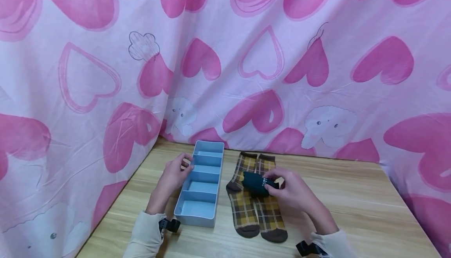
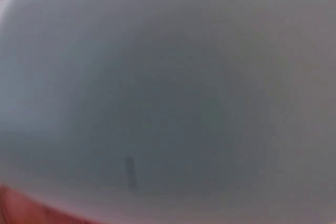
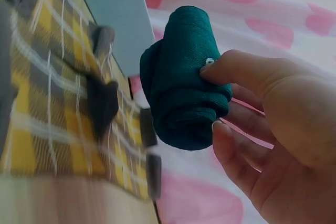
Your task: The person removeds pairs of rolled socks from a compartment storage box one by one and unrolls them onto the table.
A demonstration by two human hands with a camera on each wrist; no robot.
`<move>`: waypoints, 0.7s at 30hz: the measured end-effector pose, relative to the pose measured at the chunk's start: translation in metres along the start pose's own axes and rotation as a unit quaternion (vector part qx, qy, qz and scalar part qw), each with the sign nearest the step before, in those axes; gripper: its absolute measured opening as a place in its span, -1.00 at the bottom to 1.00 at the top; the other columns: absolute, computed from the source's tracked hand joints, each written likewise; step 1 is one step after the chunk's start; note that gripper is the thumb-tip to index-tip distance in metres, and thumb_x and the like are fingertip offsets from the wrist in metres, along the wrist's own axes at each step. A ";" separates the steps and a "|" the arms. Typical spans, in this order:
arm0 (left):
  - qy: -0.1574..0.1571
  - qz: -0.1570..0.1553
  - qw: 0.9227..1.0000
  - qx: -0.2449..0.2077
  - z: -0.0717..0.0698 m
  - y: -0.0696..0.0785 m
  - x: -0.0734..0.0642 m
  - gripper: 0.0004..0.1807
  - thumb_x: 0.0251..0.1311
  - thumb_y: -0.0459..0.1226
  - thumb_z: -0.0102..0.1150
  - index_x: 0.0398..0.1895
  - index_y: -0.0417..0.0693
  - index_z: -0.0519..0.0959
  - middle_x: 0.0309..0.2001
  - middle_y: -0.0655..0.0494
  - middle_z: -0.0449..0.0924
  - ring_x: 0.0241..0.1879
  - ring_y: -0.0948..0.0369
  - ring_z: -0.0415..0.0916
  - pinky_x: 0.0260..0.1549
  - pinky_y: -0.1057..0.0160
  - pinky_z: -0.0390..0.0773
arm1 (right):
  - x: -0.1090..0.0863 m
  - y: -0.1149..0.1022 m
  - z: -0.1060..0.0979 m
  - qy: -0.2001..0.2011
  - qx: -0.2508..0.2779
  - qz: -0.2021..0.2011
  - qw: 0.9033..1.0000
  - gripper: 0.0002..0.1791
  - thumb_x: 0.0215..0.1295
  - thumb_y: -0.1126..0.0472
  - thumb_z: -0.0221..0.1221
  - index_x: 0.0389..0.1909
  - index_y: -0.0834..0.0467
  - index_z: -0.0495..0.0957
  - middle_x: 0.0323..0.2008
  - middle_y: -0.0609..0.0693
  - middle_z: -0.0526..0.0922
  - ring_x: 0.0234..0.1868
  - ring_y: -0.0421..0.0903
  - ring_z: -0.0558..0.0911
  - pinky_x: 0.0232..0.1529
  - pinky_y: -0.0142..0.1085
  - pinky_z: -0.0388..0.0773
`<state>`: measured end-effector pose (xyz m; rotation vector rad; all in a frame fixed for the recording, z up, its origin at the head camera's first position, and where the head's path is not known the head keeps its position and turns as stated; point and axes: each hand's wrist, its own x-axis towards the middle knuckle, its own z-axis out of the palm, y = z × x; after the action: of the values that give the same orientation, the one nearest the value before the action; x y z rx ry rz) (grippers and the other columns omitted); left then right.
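A rolled dark green sock bundle (image 3: 186, 61) with small white lettering is pinched between the thumb and fingers of my right hand (image 1: 292, 189). It is held over a pair of yellow and brown plaid socks (image 1: 243, 209) lying side by side on the table. My left hand (image 1: 175, 174) grips the left rim of a long light blue divided box (image 1: 198, 219) with curled fingers. The box has several compartments in a row, with nothing seen in them. In the left wrist view, the blurred grey-blue box wall (image 2: 173, 103) fills nearly everything, hiding most of that hand.
The box and plaid socks stand on a light wood-grain table (image 1: 338, 187). Pink and white heart-print cloth (image 1: 303, 62) hangs behind the table and along its left side, close to the box's far end.
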<state>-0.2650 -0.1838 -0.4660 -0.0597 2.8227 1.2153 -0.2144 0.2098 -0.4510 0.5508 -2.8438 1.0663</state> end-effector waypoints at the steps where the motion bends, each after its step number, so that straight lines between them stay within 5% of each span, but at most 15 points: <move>1: 0.000 -0.001 1.000 0.001 0.000 0.000 0.000 -0.70 0.39 -0.19 0.19 0.14 0.09 0.48 0.03 -0.06 0.61 -0.06 0.02 0.61 -0.11 0.05 0.73 | -0.003 0.003 -0.002 0.002 -0.002 0.004 1.000 -0.75 0.18 0.08 0.43 -0.15 -0.28 0.66 -0.17 -0.33 0.67 -0.14 -0.24 0.62 -0.34 -0.41 0.61; 21: 0.001 0.000 1.000 0.000 0.003 -0.005 0.004 -0.68 0.39 -0.17 0.20 0.16 0.13 0.48 0.06 -0.03 0.59 -0.02 0.02 0.60 -0.10 0.05 0.73 | -0.055 0.075 -0.034 -0.031 0.014 0.026 0.999 -0.80 0.21 0.10 0.41 -0.17 -0.22 0.68 -0.19 -0.29 0.71 -0.17 -0.30 0.61 -0.36 -0.39 0.56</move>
<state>-0.2684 -0.1852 -0.4716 -0.0604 2.8233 1.2167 -0.1918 0.3011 -0.4816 0.5249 -2.9165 1.1187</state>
